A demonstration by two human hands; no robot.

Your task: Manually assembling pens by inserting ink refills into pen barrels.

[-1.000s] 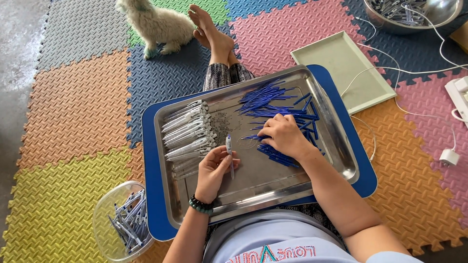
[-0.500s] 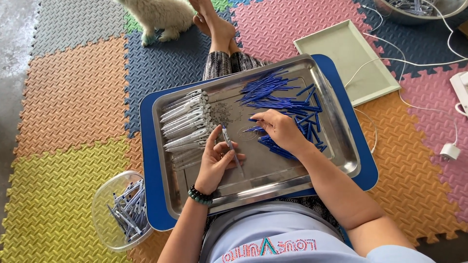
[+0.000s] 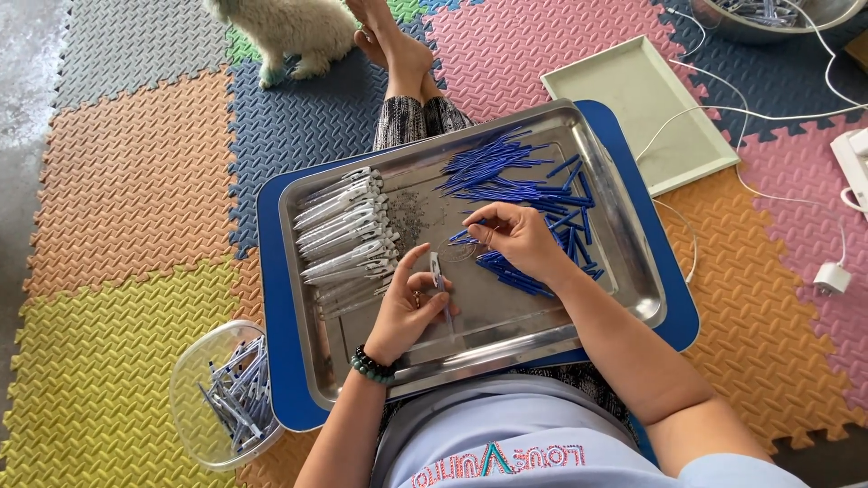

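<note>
Steel tray [image 3: 624, 271] middle's bare; left hand [image 3: 411, 307] pinches a pen barrel [image 3: 438, 276], right hand [image 3: 517, 239] pinches a blue refill [image 3: 463, 237] just beside.

I see silver steel tray [image 3: 624, 271] on blue board [image 3: 276, 361]. Blue refills [image 3: 515, 176] piled toward tray's far right corner; white-and-clear pen barrels [image 3: 348, 235] along its left edge. Floor mat [image 3: 127, 181]: interlocking squares in orange, yellow, pink, navy, grey, ribbed texture. Pale green tray [image 3: 642, 99]. White furry animal [image 3: 285, 27]. Dark green bead bracelet [image 3: 372, 366].
</note>
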